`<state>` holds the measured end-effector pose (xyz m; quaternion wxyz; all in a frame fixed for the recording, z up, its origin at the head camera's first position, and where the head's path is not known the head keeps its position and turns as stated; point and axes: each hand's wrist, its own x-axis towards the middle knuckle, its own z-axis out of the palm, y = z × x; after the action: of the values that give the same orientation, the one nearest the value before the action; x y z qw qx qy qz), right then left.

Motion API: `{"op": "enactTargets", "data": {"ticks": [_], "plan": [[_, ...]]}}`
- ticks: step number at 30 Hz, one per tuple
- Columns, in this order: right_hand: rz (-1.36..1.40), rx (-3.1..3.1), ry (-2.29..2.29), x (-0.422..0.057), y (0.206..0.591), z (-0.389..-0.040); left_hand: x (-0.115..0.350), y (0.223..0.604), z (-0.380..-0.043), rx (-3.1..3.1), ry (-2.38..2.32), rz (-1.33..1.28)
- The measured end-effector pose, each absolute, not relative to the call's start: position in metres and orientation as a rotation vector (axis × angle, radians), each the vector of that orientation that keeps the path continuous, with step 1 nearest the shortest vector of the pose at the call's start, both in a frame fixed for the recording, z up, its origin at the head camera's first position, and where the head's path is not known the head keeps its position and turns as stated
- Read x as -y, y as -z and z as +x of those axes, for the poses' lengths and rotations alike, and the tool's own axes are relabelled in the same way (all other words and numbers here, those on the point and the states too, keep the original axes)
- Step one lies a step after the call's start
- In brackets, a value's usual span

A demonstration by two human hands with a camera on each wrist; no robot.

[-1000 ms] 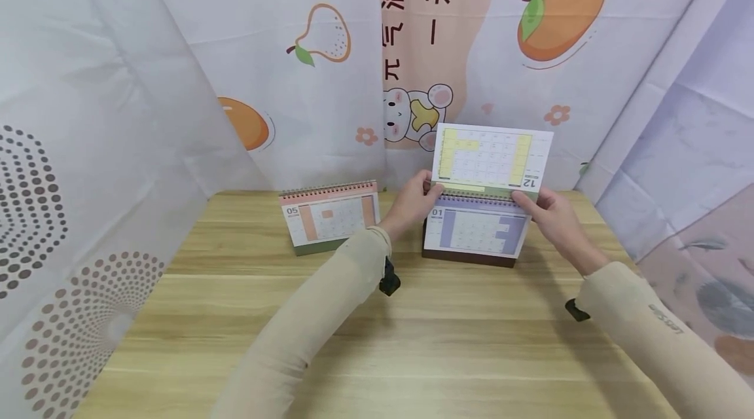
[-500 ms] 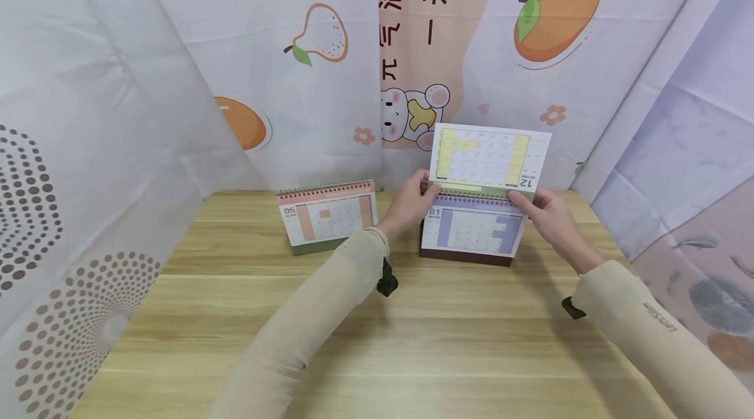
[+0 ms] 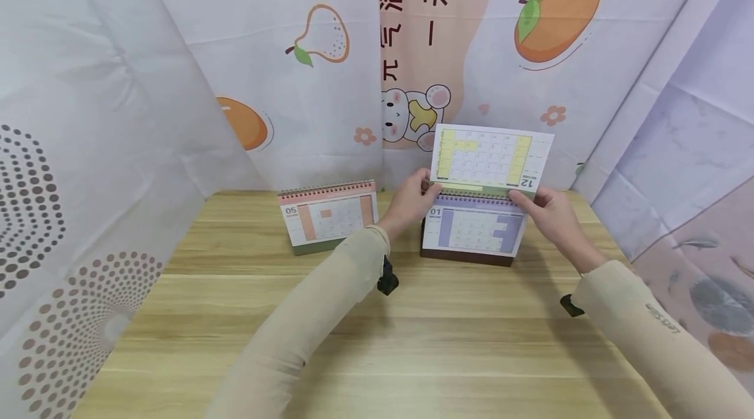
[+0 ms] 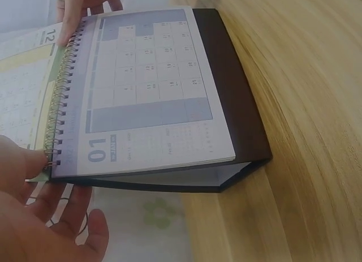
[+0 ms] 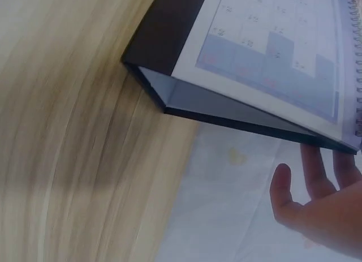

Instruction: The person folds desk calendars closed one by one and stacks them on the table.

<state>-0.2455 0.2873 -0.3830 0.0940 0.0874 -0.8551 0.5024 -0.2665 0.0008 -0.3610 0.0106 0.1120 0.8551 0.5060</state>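
A spiral-bound desk calendar [image 3: 474,229] with a dark brown base stands on the table, its purple 01 page facing front. Above the coil, a page marked 12 [image 3: 489,157] with yellow columns stands raised and upside down. My left hand [image 3: 410,203] grips the calendar's top left corner, thumb in front at the coil and fingers behind. At the top right corner my right hand [image 3: 554,219] pinches it the same way. In the left wrist view the left thumb [image 4: 25,160] presses beside the coil. The right wrist view shows the right fingers [image 5: 317,171] under the calendar's back edge.
To the left stands a second desk calendar [image 3: 330,216], with a pink 05 page and a green base. The wood-grain table [image 3: 424,340] reaches back to a printed fabric backdrop [image 3: 330,105]. More fabric hangs at both sides.
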Motion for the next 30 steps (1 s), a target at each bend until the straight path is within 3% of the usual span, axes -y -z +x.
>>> {"op": "enactTargets", "data": {"ticks": [30], "plan": [[0.222, 2.561, -1.366, -0.2896, 0.3749, -0.2448, 0.0058, 0.3575, -0.2639, -2.667, -1.596, 0.389]]}}
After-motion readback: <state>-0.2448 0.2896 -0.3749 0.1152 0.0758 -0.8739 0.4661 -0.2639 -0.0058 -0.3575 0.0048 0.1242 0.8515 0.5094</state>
